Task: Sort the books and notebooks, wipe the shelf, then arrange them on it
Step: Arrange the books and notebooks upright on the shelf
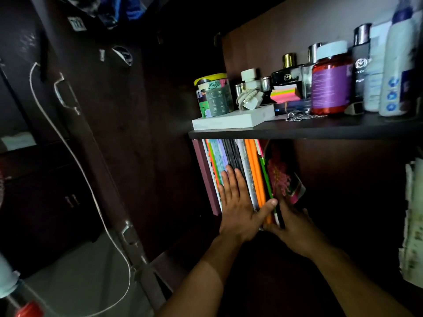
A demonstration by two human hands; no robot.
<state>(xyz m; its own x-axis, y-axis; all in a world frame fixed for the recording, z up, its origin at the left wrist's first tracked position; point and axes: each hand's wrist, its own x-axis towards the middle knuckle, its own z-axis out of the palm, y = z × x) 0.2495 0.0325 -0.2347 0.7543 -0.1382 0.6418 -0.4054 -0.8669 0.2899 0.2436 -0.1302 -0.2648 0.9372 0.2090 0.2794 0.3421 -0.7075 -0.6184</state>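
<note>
- left hand (238,207): fingers (231,179) straight and close together, laid flat against the front edges of the upright books (231,161); thumb spread to the right, its tip touching the orange spines (256,172).
- right hand (295,227): placed at the right end of the row, at the lower corner of the floral-cover notebook (283,179); its fingers are dark and partly hidden behind the books, so whether they grip or only press cannot be told.
- books: standing on the lower shelf of the cupboard, packed against the left wall (206,175); the floral-cover notebook leans outward to the right.
- open room: dark free space to the right of the row, reaching to a stack of papers (412,225) cut off by the frame edge.
- upper shelf (297,131): its front edge runs just above the book tops and carries a white box (233,120), a red jar (332,85) and bottles.
- hard to make out: the lower shelf floor lies in shadow.
- left of the cupboard: the open door (109,133), with a white cable (68,145) hanging in front.
</note>
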